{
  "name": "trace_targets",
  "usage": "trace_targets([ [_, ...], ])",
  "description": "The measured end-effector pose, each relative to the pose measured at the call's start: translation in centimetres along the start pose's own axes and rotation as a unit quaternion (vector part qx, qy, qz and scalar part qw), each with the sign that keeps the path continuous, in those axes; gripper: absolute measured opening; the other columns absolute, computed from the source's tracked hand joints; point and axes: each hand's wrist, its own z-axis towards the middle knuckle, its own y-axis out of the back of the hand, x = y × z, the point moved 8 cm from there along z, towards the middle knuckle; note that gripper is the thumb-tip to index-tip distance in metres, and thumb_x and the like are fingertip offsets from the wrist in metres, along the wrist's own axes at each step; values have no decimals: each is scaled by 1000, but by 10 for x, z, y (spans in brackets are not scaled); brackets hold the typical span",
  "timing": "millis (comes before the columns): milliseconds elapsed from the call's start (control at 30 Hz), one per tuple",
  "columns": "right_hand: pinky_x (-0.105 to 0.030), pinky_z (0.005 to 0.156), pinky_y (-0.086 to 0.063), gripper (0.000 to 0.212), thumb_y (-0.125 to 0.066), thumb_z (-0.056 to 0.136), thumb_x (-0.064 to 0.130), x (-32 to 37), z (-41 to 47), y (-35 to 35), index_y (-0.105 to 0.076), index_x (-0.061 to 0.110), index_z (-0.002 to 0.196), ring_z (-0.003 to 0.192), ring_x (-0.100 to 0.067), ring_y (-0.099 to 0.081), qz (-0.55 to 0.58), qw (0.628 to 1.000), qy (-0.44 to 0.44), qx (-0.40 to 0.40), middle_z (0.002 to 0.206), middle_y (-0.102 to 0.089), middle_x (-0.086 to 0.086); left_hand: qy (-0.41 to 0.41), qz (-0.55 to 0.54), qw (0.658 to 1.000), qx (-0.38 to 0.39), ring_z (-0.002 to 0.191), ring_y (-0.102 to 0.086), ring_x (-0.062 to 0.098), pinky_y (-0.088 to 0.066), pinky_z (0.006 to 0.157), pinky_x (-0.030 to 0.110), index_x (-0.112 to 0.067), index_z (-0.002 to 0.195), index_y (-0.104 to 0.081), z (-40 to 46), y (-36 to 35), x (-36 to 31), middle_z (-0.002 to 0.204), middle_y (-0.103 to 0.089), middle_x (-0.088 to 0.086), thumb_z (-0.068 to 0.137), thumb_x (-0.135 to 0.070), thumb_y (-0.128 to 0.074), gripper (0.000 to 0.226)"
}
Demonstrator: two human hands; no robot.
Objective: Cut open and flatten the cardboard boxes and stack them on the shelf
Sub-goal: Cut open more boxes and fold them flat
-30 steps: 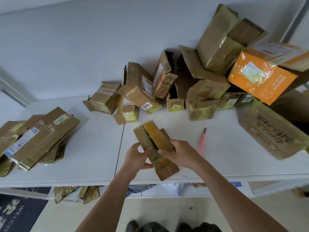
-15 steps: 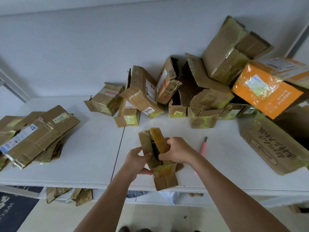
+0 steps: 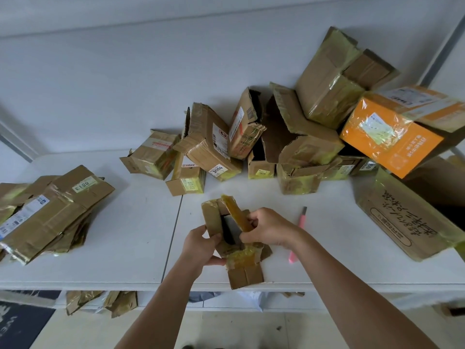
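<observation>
A small brown cardboard box (image 3: 245, 272) with yellowish tape sits near the front edge of the white table (image 3: 130, 238). My left hand (image 3: 201, 244) grips its left wall. My right hand (image 3: 268, 229) pinches a taped flap and holds it up, so the dark inside shows between the two hands. A pink utility knife (image 3: 297, 235) lies on the table just right of my right wrist. A stack of flattened boxes (image 3: 47, 212) rests at the left end of the table.
A heap of several uncut boxes (image 3: 289, 137) fills the back and right of the table, with an orange box (image 3: 392, 137) on top and a large handwritten box (image 3: 407, 217) at the right. Cardboard scraps (image 3: 100, 302) lie on the lower shelf.
The box was closed and held flat between both hands; now my right hand has pulled the taped flap up and apart, opening the box. The view has shifted downward slightly.
</observation>
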Motion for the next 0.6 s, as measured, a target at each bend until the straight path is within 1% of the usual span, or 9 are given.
trace_targets([
  [67, -32, 77, -60, 6, -67, 88, 13, -9, -2, 5, -70, 12, 94, 80, -16, -71, 114, 993, -20, 3, 85, -72, -5, 3, 11, 1000, -6, 63, -73, 33, -59, 51, 37, -13, 134, -52, -1, 7, 2, 104, -64, 11, 96, -8, -59, 39],
  [133, -34, 83, -60, 13, -61, 93, 6, -19, -5, 3, -71, 9, 102, 90, -18, -73, 198, 980, -28, 2, 98, -75, -10, 11, 1, 1000, 2, 67, -73, 34, -61, 56, 42, -13, 126, -56, -2, 14, 7, 102, -65, 14, 97, -7, -57, 30],
  [267, -24, 77, -59, 22, -67, 90, 1, -22, -7, -22, -69, 7, 111, 95, -17, -73, 285, 958, -9, 5, 109, -72, -12, 33, -20, 999, -16, 74, -72, 38, -61, 62, 48, -12, 114, -60, -5, 34, 22, 103, -67, 20, 98, -6, -54, 17],
  [367, -22, 79, -58, 26, -69, 89, 2, -15, -7, -32, -69, 16, 111, 98, -12, -70, 279, 960, 20, -17, 111, -72, -2, 52, -64, 996, -20, 79, -72, 43, -61, 61, 47, -10, 113, -60, -13, 41, 37, 98, -70, 23, 97, 7, -46, 27],
  [433, -19, 79, -56, 22, -65, 95, 15, -4, -11, -25, -67, 26, 113, 98, -7, -69, 242, 967, 54, -67, 106, -72, 9, 43, -80, 996, -25, 75, -72, 42, -61, 61, 45, -9, 111, -62, -17, 41, 37, 95, -70, 23, 96, 5, -48, 24],
  [467, -14, 79, -54, 20, -64, 96, 26, 3, -15, -21, -65, 30, 115, 98, 0, -67, 212, 971, 71, -89, 103, -71, 16, 29, -78, 996, -36, 72, -73, 39, -61, 60, 44, -9, 110, -63, -19, 40, 34, 94, -69, 22, 97, 0, -52, 19],
  [500, -9, 78, -50, 25, -63, 95, 39, 11, -18, -18, -63, 34, 119, 98, 7, -64, 187, 973, 88, -99, 103, -69, 23, 6, -70, 996, -53, 67, -73, 36, -61, 58, 41, -9, 108, -63, -21, 40, 27, 92, -70, 19, 97, -5, -56, 14],
  [567, -6, 79, -47, 51, -64, 83, 64, 25, -24, -21, -55, 40, 127, 101, 16, -59, 167, 977, 104, -85, 110, -62, 32, -74, -14, 993, -93, 56, -71, 27, -58, 49, 34, -14, 106, -64, -25, 37, 6, 74, -73, 9, 95, -9, -59, 12],
  [600, -7, 79, -46, 63, -66, 76, 71, 29, -25, -24, -49, 43, 130, 103, 16, -57, 151, 980, 102, -77, 112, -58, 35, -125, 23, 986, -105, 51, -70, 22, -57, 46, 33, -17, 102, -65, -29, 33, -7, 63, -71, 3, 95, -9, -59, 12],
])
